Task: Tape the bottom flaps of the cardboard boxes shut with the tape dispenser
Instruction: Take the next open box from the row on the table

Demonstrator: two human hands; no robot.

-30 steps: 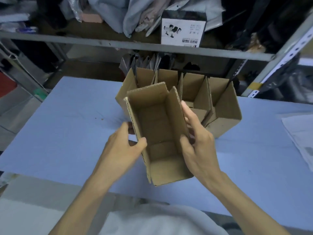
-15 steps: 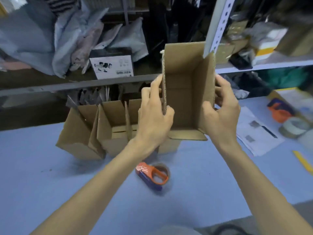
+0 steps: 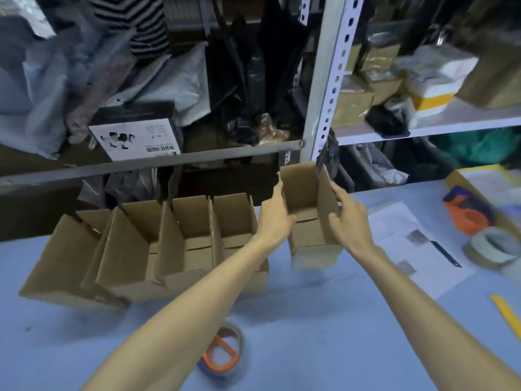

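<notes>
Behind everything, a grey metal shelving rack (image 3: 324, 80), crammed with bags and parcels, a black-and-white printed carton (image 3: 135, 136) on its left shelf. Below it, a blue worktop (image 3: 310, 320) across the whole lower view.

On the left half of the worktop, a row of cardboard boxes (image 3: 183, 249), several side by side, open tops up, walls touching. Just right of that row, one more cardboard box (image 3: 313, 241), upright, open top up, gripped from both sides. Whether its base touches the worktop: unclear through the blur.

Right of it, flat on the worktop, a white sheet of paper (image 3: 408, 230).

Left hand (image 3: 275, 221) clamped on the box's left wall, forefinger stretched up along the edge. Right hand (image 3: 349, 221) curled round the right wall, fingers on the outside.

Near the bottom edge, between the two forearms, the orange and blue tape dispenser (image 3: 222, 354), lying on the worktop, untouched, well apart from both hands.

At the far right, a second orange dispenser (image 3: 468, 213), and just in front of it a roll of tape (image 3: 493, 246). By the right edge, a thin yellow strip (image 3: 507, 314).
</notes>
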